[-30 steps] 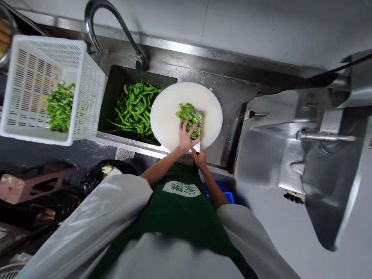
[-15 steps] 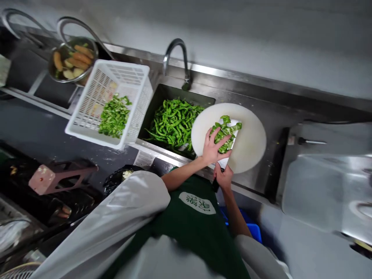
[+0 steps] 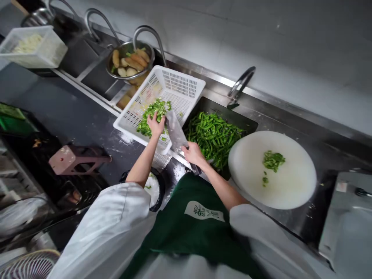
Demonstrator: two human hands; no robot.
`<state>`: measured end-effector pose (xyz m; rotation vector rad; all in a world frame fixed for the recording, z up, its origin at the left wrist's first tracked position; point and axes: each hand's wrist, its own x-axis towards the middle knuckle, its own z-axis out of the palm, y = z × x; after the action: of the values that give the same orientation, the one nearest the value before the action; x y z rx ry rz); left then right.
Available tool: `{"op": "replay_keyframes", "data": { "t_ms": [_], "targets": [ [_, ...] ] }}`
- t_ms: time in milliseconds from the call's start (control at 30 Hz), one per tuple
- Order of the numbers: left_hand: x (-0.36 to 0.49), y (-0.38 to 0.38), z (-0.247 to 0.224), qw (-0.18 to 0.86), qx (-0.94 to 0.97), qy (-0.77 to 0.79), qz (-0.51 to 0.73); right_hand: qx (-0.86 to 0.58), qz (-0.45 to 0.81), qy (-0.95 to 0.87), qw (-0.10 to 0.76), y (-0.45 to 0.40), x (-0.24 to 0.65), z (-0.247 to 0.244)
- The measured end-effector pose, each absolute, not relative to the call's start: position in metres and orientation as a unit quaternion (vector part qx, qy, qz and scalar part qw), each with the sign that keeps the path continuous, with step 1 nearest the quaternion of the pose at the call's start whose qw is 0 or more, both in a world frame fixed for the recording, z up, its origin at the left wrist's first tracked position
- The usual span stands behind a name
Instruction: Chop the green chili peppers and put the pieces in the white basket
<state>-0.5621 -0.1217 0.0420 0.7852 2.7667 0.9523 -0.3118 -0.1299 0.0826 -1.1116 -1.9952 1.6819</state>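
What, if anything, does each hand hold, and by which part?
The right hand holds a broad metal cleaver by its black handle; whether the left hand grips chopped green vegetables is unclear.

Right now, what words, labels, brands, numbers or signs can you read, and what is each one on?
Nothing can be read for certain.
Green apron: dark, character-like marks on a pale emblem, too blurred to quote.
Pale printed sheet by the white basket's near edge: print too small.
Pale sticker on the metal machine: too blurred to tell whether it bears text.
Cleaver blade: no lettering visible.
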Motion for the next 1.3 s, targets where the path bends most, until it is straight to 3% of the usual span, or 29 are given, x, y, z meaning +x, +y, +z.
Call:
{"op": "replay_keyframes", "data": {
  "t_ms": [100, 233, 333, 433, 533, 633, 800, 933, 1133, 1300],
  "targets": [
    [-0.602, -0.120, 0.032, 0.115, 0.234, 0.932, 0.251, -0.449, 0.617, -0.628, 0.151, -0.142, -0.249, 0.076],
    [-0.571, -0.100, 0.035, 0.044, 0.432, 0.817, 0.379, -0.591, 0.580, -0.517, 0.217, -0.166, -0.133, 0.060],
    [-0.489, -0.074, 0.035, 0.079, 0.560, 0.685, 0.460, -0.689, 0.509, -0.408, 0.317, -0.187, -0.057, 0.045],
    [-0.377, -0.051, 0.020, 0.187, 0.698, 0.542, 0.428, -0.754, 0.429, -0.293, 0.402, -0.209, 0.012, 0.026],
    [-0.269, -0.023, -0.011, 0.275, 0.790, 0.431, 0.337, -0.799, 0.380, -0.219, 0.412, -0.239, 0.070, 0.005],
    [-0.182, 0.023, -0.044, 0.299, 0.810, 0.416, 0.284, -0.815, 0.377, -0.191, 0.397, -0.266, 0.105, -0.016],
    [-0.081, 0.080, -0.073, 0.329, 0.880, 0.298, 0.168, -0.808, 0.403, -0.185, 0.387, -0.270, 0.122, -0.042],
    [-0.057, 0.047, -0.080, 0.328, 0.912, 0.214, 0.121, -0.806, 0.429, -0.174, 0.369, -0.245, 0.117, -0.050],
    [-0.034, -0.045, -0.083, 0.302, 0.845, 0.390, 0.205, -0.761, 0.512, -0.251, 0.311, -0.200, 0.078, -0.046],
    [-0.057, -0.056, -0.062, 0.272, 0.734, 0.522, 0.340, -0.716, 0.533, -0.347, 0.287, -0.171, 0.022, -0.033]
  ]
}}
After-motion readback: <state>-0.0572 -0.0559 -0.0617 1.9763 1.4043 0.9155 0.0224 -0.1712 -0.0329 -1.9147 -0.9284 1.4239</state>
